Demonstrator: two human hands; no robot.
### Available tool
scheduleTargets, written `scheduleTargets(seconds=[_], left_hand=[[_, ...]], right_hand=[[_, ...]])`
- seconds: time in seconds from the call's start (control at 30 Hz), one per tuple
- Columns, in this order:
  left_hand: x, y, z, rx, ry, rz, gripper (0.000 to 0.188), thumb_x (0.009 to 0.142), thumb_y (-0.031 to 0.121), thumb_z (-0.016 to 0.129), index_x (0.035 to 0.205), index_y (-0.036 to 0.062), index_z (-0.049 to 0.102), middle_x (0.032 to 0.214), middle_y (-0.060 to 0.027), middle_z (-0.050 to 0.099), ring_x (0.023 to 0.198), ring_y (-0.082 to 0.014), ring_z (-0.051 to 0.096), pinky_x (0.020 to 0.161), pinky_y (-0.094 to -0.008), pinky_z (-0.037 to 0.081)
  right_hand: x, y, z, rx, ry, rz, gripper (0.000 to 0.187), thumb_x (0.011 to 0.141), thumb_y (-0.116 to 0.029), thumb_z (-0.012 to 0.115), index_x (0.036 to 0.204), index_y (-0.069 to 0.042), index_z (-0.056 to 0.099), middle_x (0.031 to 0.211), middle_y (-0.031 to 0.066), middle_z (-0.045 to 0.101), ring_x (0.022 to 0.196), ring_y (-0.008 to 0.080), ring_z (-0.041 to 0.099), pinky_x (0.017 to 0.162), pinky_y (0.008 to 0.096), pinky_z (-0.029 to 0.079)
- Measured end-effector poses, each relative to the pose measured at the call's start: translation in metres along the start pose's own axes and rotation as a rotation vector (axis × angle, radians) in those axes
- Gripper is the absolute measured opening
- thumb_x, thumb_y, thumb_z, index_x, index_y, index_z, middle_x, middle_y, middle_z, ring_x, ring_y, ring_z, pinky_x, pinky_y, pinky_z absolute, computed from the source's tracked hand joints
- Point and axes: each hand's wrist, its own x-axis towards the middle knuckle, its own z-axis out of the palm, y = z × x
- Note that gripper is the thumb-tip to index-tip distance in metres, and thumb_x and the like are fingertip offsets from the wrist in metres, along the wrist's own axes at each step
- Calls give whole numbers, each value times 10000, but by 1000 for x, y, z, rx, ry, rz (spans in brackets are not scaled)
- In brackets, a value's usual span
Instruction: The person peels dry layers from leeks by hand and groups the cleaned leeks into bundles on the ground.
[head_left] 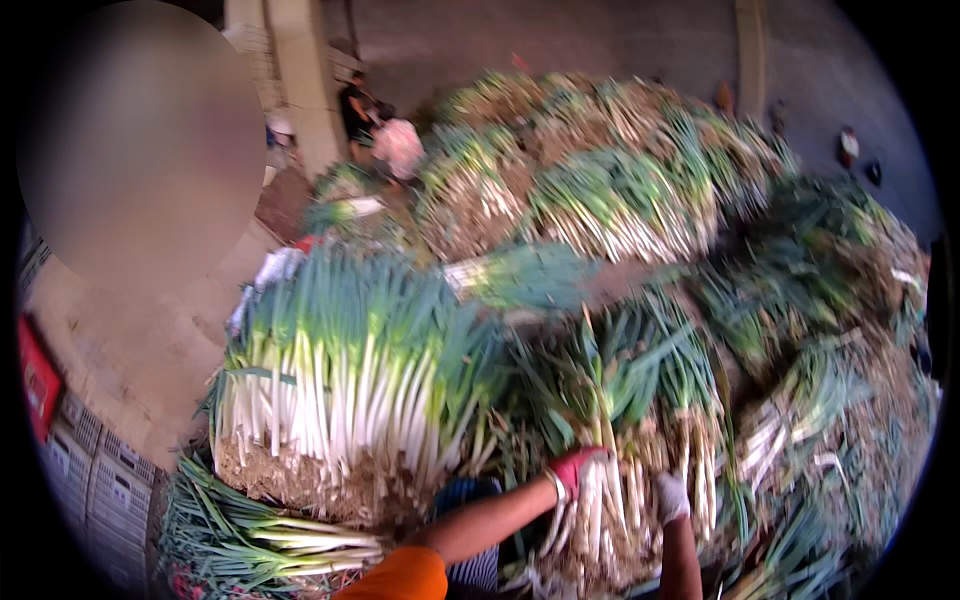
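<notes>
- Green-and-white leeks (598, 505), head view, stood in a loose clump at lower centre, roots toward the wearer; both gloved hands were at this clump.
- Left hand (577, 472), red glove: fingers lay against the pale stalks; blur left it uncertain whether they were closed around any.
- Right hand (671, 496), whitish glove: beside the stalks at the clump's right side; finger closure could not be told.
- Done, by judgement: a dense leek row (330, 390) to the left was aligned, white stalks side by side, leaves pointing away; soil clung to its root ends. Work there seemed the most advanced.
- In hand, by judgement: the clump looked less orderly, with brown, dry-looking matter among the stalks; handling appeared partway.
- Left, by judgement: much. A large far heap (610, 205) and a tangled right-hand heap (820, 390) were mixed with brown matter. Role of the flat-lying leeks (310, 540) at lower left was unclear.
- Hidden or poor: a blurred round patch covered the upper left; dark rims cropped the grey crates (120, 480). Leaves and gloves masked contacts. Two people (398, 150) in the background were too small and smeared to read their actions.
</notes>
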Motion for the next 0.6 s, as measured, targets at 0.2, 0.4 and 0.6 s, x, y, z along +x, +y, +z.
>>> scheduleTargets(seconds=[0.2, 0.4, 0.6], left_hand=[[-39, -49, -20, 32, -74, -163, 224, 885, 286, 543, 980, 100, 625, 945, -61, 655, 906, -218, 623, 859, -358, 500], [-75, -71, 35, 127, 255, 126, 225, 829, 279, 636, 966, 103, 612, 864, -42, 623, 784, -223, 621, 740, -346, 538], [-79, -80, 2, 192, 251, -106, 370, 869, 312, 586, 1102, 25, 586, 976, -119, 655, 893, -274, 641, 864, -403, 517]], right_hand=[[-51, -2, 14, -421, -204, -256, 324, 859, -287, 626, 944, 24, 660, 871, 53, 633, 772, 127, 553, 683, 304, 460], [-145, -18, 50, -348, -5, -181, 335, 766, -153, 658, 1027, 46, 594, 883, 120, 656, 807, 182, 582, 760, 332, 488], [-210, 15, 56, -147, -116, -273, 582, 827, -286, 643, 1248, 83, 485, 1095, 211, 627, 1017, 232, 590, 900, 355, 457]])
